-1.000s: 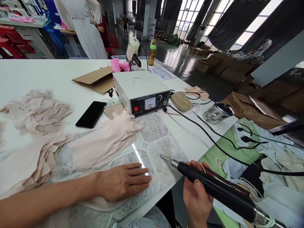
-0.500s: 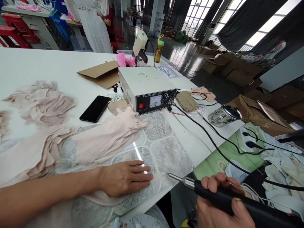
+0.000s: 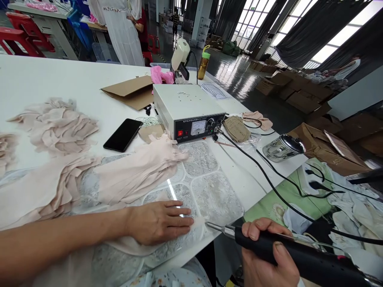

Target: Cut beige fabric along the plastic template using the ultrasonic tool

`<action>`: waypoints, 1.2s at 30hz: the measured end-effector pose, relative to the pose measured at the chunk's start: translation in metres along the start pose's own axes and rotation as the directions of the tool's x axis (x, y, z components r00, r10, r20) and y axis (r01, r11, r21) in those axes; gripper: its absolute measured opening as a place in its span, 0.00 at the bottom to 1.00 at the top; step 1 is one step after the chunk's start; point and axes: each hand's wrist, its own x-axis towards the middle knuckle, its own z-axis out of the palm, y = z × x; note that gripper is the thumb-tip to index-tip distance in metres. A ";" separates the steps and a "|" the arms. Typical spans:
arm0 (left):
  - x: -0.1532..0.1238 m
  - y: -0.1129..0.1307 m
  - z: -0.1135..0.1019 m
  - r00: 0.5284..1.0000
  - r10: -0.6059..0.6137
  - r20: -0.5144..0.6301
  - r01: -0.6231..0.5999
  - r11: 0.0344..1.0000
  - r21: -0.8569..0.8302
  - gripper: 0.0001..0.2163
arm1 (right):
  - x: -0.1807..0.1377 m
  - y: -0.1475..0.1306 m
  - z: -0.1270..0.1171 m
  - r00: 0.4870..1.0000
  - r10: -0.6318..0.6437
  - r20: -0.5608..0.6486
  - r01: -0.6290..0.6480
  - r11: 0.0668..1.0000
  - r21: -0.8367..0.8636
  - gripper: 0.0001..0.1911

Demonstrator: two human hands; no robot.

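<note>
My left hand (image 3: 163,223) lies flat, palm down and fingers stretched, on thin pale-pink fabric (image 3: 125,246) spread over a grey marble-patterned mat (image 3: 218,195). My right hand (image 3: 266,251) is wrapped round a black ultrasonic hand tool (image 3: 302,255) with a slim metal tip. The tip points left, close to the fabric by my left fingertips; whether it touches cannot be made out. Beyond my left hand lies a stack of pale-pink fabric pieces (image 3: 140,169), with another stack (image 3: 44,185) further left.
A white control box (image 3: 191,99) with a dial stands at the mat's far edge. Its black cable (image 3: 269,181) runs right. Nearby are a phone (image 3: 122,134), cardboard (image 3: 131,92), a glass jar (image 3: 277,149), a bottle (image 3: 203,65) and a fabric heap (image 3: 61,125).
My right hand has brought the tool a little to the left, its tip nearer my left fingertips. My left hand stays flat in place. The view has shifted slightly.
</note>
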 end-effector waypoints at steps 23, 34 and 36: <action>0.002 0.000 0.000 0.999 0.019 -0.037 -0.018 0.999 0.047 0.18 | 0.002 0.006 0.004 1.000 0.005 0.025 -0.005 1.000 0.002 0.05; 0.002 0.001 0.000 0.999 0.007 -0.053 -0.005 1.000 0.024 0.17 | 0.002 0.005 0.010 0.997 -0.006 0.072 0.009 0.999 -0.040 0.04; 0.002 0.001 0.000 0.999 0.009 -0.054 -0.007 0.999 0.033 0.17 | 0.001 0.004 0.011 0.998 -0.006 0.066 0.008 1.000 -0.024 0.04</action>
